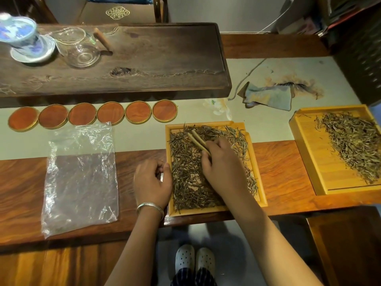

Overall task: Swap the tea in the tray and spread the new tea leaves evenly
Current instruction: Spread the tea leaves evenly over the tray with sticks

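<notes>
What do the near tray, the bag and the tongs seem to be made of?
Tray: pale yellow wood or bamboo, smooth matte finish, with faint straight grain on its rim.
Bag: thin clear plastic; it is crinkled, glossy, and the table shows through it.
Tongs: probably bamboo, two flat pale strips with a dull finish, held in the right hand.

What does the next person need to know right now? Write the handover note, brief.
Left hand: grips the left rim of the near tray, steadying it.
Right hand: holds bamboo tongs over the tea in that tray.
Second tray, to the right, holds a pile of tea along its right side.
Empty plastic bag lies flat to the left.
Done: tea covers most of the near tray.
Left: even out thin spots, such as the tray's right edge, then put the tongs down.
</notes>
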`<action>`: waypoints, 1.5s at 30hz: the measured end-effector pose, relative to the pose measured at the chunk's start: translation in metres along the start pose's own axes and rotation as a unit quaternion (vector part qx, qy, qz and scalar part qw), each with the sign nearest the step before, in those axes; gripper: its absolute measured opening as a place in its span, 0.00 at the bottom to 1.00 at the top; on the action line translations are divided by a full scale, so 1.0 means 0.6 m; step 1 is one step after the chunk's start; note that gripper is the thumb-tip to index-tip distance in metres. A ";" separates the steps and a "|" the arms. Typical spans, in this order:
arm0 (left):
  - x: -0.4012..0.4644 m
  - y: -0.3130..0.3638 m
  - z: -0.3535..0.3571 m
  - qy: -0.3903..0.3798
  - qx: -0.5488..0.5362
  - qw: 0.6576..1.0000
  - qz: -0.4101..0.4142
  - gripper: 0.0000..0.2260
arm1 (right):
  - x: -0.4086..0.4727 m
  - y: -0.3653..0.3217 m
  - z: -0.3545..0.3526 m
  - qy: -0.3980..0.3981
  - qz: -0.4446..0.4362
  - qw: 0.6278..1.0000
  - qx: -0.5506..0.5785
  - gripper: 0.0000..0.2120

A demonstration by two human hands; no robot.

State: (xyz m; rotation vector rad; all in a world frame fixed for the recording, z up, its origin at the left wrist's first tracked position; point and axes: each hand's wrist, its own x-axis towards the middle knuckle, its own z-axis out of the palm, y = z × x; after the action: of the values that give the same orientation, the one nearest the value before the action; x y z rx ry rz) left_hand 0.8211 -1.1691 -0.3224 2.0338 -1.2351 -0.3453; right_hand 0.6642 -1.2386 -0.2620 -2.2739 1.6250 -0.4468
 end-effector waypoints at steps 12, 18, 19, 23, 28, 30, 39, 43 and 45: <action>0.000 0.003 -0.002 0.001 -0.002 1.000 -0.002 0.06 | 0.014 -0.033 0.014 -0.001 -0.030 0.999 -0.015 0.13; 0.001 0.002 -0.002 0.004 -0.002 1.000 -0.001 0.07 | 0.020 -0.036 0.018 -0.003 -0.022 1.000 -0.005 0.14; 0.001 0.001 -0.001 0.003 -0.002 1.000 -0.002 0.07 | 0.020 -0.034 0.013 0.007 -0.014 1.000 0.004 0.14; 0.000 0.002 -0.001 0.001 -0.002 1.000 -0.003 0.08 | -0.006 -0.022 -0.015 0.048 0.012 0.997 0.051 0.13; 0.001 0.003 -0.002 -0.004 -0.002 1.000 -0.004 0.06 | -0.116 -0.008 -0.020 -0.007 -0.078 0.995 0.058 0.13; 0.001 0.003 -0.002 -0.004 -0.003 1.000 0.000 0.06 | -0.154 0.003 -0.013 -0.008 -0.083 0.995 0.054 0.13; 0.001 0.000 0.000 0.006 0.002 1.000 0.003 0.08 | -0.190 0.042 -0.026 0.005 -0.048 0.998 0.033 0.15; 0.000 -0.001 0.001 0.006 0.004 1.000 0.002 0.07 | -0.196 0.050 -0.040 0.011 -0.043 0.999 0.022 0.15; 0.000 -0.001 0.000 0.007 0.006 1.000 0.004 0.07 | -0.202 0.054 -0.037 0.001 -0.040 0.999 0.023 0.13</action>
State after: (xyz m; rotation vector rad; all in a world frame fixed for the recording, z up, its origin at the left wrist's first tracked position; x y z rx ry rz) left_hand 0.8218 -1.1691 -0.3228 2.0387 -1.2386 -0.3201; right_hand 0.5898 -1.1351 -0.2642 -2.3107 1.5143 -0.5007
